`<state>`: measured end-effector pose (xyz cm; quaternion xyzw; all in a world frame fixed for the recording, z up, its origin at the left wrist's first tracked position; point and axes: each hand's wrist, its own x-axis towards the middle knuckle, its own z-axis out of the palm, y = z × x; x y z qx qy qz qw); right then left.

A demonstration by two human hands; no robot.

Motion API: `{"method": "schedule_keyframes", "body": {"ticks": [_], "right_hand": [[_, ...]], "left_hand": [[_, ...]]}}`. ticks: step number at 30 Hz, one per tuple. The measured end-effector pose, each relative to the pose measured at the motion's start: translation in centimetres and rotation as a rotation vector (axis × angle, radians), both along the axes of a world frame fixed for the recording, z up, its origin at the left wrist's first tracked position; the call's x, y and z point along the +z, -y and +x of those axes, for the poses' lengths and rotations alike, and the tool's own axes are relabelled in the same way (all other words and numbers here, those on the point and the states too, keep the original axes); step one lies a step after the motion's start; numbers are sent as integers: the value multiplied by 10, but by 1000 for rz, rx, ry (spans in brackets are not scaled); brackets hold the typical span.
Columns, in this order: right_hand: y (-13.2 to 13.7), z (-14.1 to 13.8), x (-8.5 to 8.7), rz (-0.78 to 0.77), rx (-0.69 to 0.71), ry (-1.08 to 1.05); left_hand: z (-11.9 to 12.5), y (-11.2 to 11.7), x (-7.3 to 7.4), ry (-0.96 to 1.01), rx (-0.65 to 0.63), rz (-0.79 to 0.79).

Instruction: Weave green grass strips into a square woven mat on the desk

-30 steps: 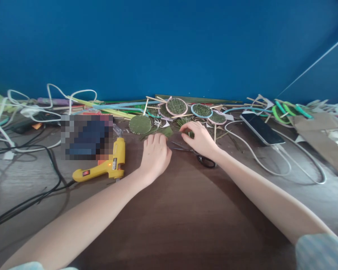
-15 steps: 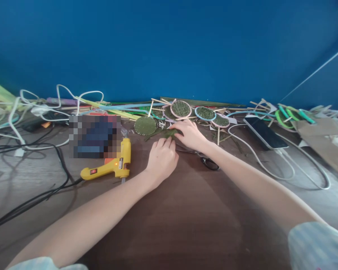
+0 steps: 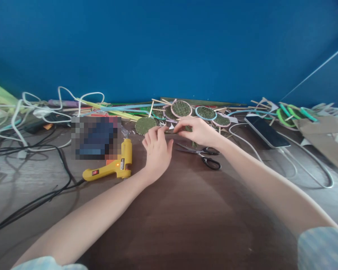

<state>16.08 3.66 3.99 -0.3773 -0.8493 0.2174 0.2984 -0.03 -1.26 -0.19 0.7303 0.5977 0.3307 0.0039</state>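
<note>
My left hand (image 3: 157, 153) hovers over the middle of the brown table, its fingers and thumb apart with nothing visible in it. Just right of it, my right hand (image 3: 198, 131) has thumb and forefinger brought together; whatever they pinch is too small to make out. Green leaf-like scraps (image 3: 193, 142) show beneath the right hand. Below that hand lies a pair of scissors (image 3: 198, 152) with black handles, blades pointing left. A plain round green disc (image 3: 144, 126) is partly covered by my left fingertips. Behind my hands lie green discs with a pink rim (image 3: 181, 108) and a blue rim (image 3: 205, 113).
On the left sit a yellow glue gun (image 3: 125, 159) with its light on, a blurred-out dark object (image 3: 97, 138), and tangled cables (image 3: 63, 165). A phone (image 3: 266, 131) with a white cable lies right. Brown cardboard (image 3: 323, 138) lies beyond it. A blue partition (image 3: 169, 48) rises behind.
My left hand has opened and its fingers have spread. My right hand has shifted slightly right and down, its fingertips now pinched. The green piece between the hands no longer shows there; the scissors are more exposed.
</note>
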Motion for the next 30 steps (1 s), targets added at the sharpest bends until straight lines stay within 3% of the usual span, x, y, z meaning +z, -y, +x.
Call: {"method": "schedule_keyframes", "body": {"ticks": [4,7,10,13,15,21,30], "right_hand": [[3,7,11,-152,96,44],[-6,11,19,-259,94,51],[-20,1,17,-208,55,101],[-32,-22,4,-120,97,223],[-38,-38,-7,-41,109,237],[-49,-57,-25,105,107,274],[-50,-62,-24,106,106,301]], "left_hand": [[1,3,1,-130,-42,26],[2,6,1,-222,-180,71],[3,9,0,-276,-381,122],[2,13,3,-281,-620,220],[1,14,4,-274,-703,268],[2,11,3,-279,-702,290],[4,12,2,-291,-714,282]]}}
